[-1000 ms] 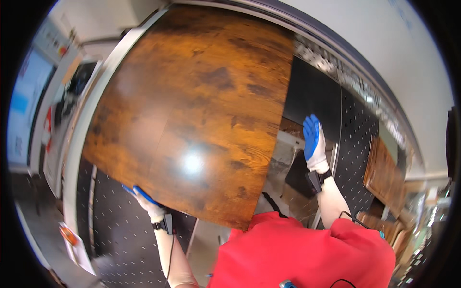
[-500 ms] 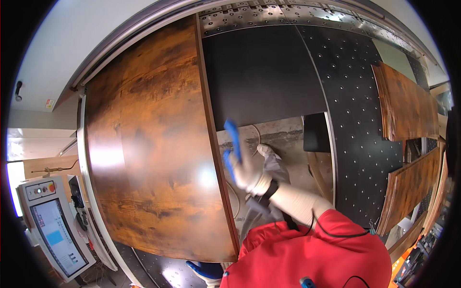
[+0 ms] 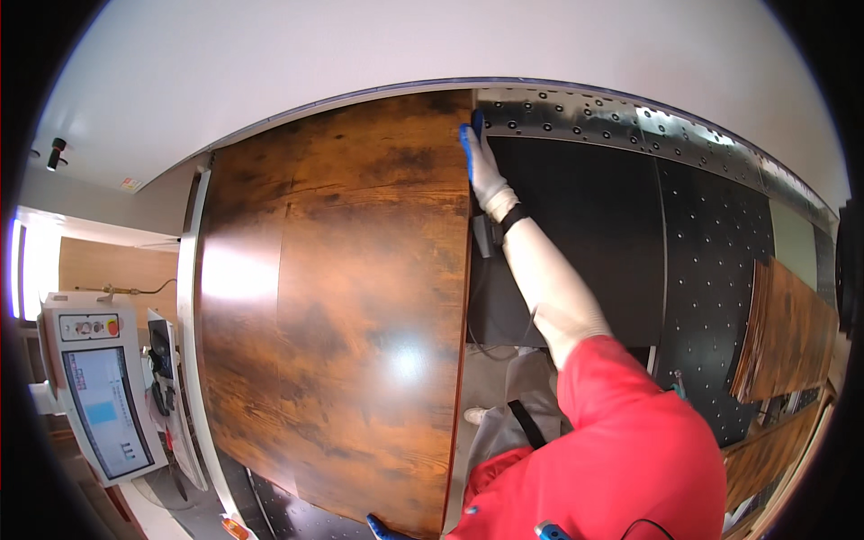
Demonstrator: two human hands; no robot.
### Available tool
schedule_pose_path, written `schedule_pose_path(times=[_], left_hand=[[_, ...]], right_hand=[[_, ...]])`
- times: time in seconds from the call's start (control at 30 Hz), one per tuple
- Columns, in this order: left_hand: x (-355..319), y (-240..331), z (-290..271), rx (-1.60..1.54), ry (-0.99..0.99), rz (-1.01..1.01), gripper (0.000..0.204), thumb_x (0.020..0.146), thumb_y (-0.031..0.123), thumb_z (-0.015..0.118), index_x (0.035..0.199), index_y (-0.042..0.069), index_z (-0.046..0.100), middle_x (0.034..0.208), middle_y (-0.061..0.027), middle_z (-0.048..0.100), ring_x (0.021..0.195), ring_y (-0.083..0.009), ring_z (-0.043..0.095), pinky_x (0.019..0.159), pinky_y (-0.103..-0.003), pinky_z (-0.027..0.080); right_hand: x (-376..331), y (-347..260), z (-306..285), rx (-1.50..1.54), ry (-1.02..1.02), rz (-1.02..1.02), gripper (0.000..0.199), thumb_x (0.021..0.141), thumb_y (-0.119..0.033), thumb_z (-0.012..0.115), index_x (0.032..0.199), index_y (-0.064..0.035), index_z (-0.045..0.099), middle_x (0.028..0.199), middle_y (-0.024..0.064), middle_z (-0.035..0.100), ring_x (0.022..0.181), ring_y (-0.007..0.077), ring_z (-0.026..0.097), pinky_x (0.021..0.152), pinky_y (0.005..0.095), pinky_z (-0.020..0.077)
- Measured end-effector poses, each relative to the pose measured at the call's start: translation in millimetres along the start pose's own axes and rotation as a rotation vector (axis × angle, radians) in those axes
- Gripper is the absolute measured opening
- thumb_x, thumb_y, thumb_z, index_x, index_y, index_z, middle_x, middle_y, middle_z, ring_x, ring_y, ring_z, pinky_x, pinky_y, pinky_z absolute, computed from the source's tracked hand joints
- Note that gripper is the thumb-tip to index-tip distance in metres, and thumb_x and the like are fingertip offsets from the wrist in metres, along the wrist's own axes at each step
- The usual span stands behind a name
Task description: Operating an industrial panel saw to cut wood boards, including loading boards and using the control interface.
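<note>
A large wood-grain panel, brown with dark blotches, lies flat on the left part of the machine table. My right hand, in a white glove with blue fingers, is stretched far out to the panel's right edge near its far corner. Its fingers are straight and apart, laid along that edge, not wrapped round anything. My left hand is at the panel's near edge, beside the lower right corner. Only a little of its blue-fingered glove shows, so its grip is hidden.
Right of the panel lies a smooth black bed, then a dotted black table. Stacked wood-grain boards sit at the right. A control console with a screen stands at the left. A white machine cover spans the far side.
My right hand has moved from over the floor gap to the panel's far right edge. My body has leaned forward, and the view has shifted. My left hand remains at the near edge.
</note>
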State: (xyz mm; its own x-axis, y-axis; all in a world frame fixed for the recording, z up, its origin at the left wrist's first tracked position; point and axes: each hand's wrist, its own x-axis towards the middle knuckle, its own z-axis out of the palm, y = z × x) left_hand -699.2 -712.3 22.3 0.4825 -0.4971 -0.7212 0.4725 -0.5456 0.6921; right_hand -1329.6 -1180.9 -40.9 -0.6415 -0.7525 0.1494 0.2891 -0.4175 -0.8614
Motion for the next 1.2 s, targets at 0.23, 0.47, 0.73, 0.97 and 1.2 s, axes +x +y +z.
schedule_pose_path(times=[0.23, 0.47, 0.73, 0.97, 1.2], left_hand=[[-25.9, 18.1, 54.0, 0.120, 0.114, -0.057, 0.081, 0.093, 0.060, 0.060, 0.152, 0.008, 0.041, 0.153, -0.0101, 0.045, 0.136, -0.0346, 0.041, 0.114, -0.053, 0.035], [-17.5, 40.4, 12.6, 0.241, -0.056, 0.347, 0.061, 0.100, 0.028, 0.060, 0.150, 0.001, 0.039, 0.150, -0.0137, 0.045, 0.136, -0.0276, 0.045, 0.116, -0.042, 0.034], [-172.1, 84.0, 175.6, 0.830, -1.336, 0.667, 0.029, 0.089, 0.015, 0.070, 0.113, 0.000, 0.065, 0.107, -0.0137, 0.067, 0.096, -0.0262, 0.066, 0.088, -0.036, 0.052], [-241.5, 41.0, 175.6, 0.857, -1.539, 0.517, 0.032, 0.095, 0.031, 0.066, 0.100, 0.000, 0.069, 0.080, -0.0119, 0.069, 0.072, -0.0180, 0.062, 0.071, -0.034, 0.050], [-235.2, -7.6, 115.5, 0.961, -1.370, 0.469, 0.042, 0.089, 0.045, 0.069, 0.084, 0.003, 0.072, 0.072, -0.0110, 0.070, 0.069, -0.0236, 0.070, 0.068, -0.036, 0.053]], right_hand=[[1.9, -57.1, -53.4, -0.107, -0.330, 0.344, 0.076, 0.104, -0.040, 0.055, 0.157, 0.0028, 0.022, 0.159, 0.0173, 0.034, 0.147, 0.0207, 0.034, 0.121, 0.0321, 0.0239], [-222.1, -273.7, -47.9, 0.199, -0.129, 0.136, 0.073, 0.102, -0.051, 0.043, 0.153, 0.0012, 0.035, 0.157, 0.0244, 0.037, 0.144, 0.0393, 0.038, 0.122, 0.0527, 0.0238], [-307.4, -330.7, 39.0, 0.421, -0.431, -0.064, 0.063, 0.105, -0.046, 0.037, 0.147, 0.0011, 0.044, 0.137, 0.0219, 0.059, 0.126, 0.0334, 0.058, 0.114, 0.0478, 0.0385], [-417.5, -325.5, 86.3, -0.102, -0.250, -0.047, 0.036, 0.100, -0.017, 0.064, 0.131, 0.0021, 0.061, 0.119, 0.0090, 0.068, 0.110, 0.0147, 0.063, 0.099, 0.0273, 0.0493], [-497.1, -257.1, 24.1, -0.328, 0.186, 0.098, 0.035, 0.096, -0.029, 0.069, 0.115, 0.0002, 0.068, 0.106, 0.0073, 0.073, 0.097, 0.0155, 0.067, 0.089, 0.0304, 0.0533]])
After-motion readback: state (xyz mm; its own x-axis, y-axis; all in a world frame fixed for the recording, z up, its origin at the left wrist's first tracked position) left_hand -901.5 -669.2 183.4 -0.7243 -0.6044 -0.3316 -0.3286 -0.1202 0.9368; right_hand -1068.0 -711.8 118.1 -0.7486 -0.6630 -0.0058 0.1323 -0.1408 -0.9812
